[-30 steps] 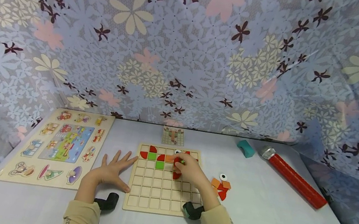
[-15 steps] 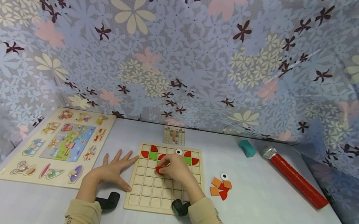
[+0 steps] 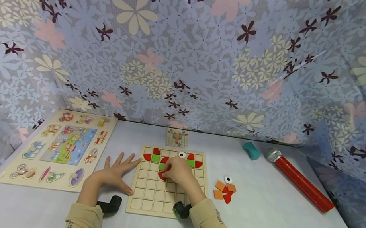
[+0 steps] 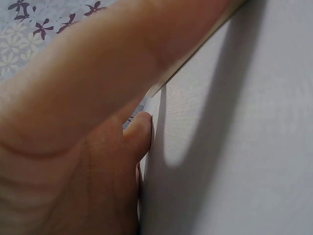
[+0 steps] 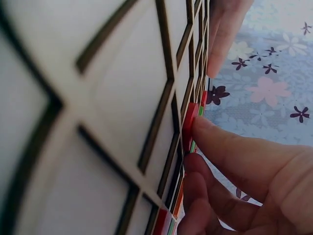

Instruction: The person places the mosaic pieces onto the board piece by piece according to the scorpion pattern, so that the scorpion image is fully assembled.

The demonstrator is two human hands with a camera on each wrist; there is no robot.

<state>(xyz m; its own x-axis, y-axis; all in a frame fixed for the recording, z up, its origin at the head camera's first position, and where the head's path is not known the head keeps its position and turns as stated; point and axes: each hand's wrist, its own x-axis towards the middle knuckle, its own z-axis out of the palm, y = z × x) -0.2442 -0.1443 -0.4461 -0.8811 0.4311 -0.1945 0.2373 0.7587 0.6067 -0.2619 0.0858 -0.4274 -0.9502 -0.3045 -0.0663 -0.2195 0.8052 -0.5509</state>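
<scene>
A wooden grid board (image 3: 147, 207) lies in the middle of the table. In the head view my right hand (image 3: 180, 172) is over its upper middle, pinching a red quarter-circle tile (image 3: 161, 175) at a cell just below a green square. The right wrist view has the thumb (image 5: 220, 139) against that red tile (image 5: 189, 128), which sits low at the grid. My left hand (image 3: 116, 175) rests on the table with fingers spread, thumb and forefinger tips at the board's left edge. Red and green tiles (image 3: 155, 158) and an eye tile (image 3: 182, 154) fill some upper cells.
Right of the board lie loose orange squares (image 3: 218, 195), red tiles (image 3: 227, 198) and another eye tile (image 3: 228, 179). A pattern card (image 3: 177, 138) stands behind the board. A picture puzzle (image 3: 57, 149) is at left; a teal block (image 3: 251, 151) and red tube (image 3: 300, 182) at right.
My right hand has moved left across the board with the red tile, then slightly down to the cell below the green square. My left hand has stayed in place.
</scene>
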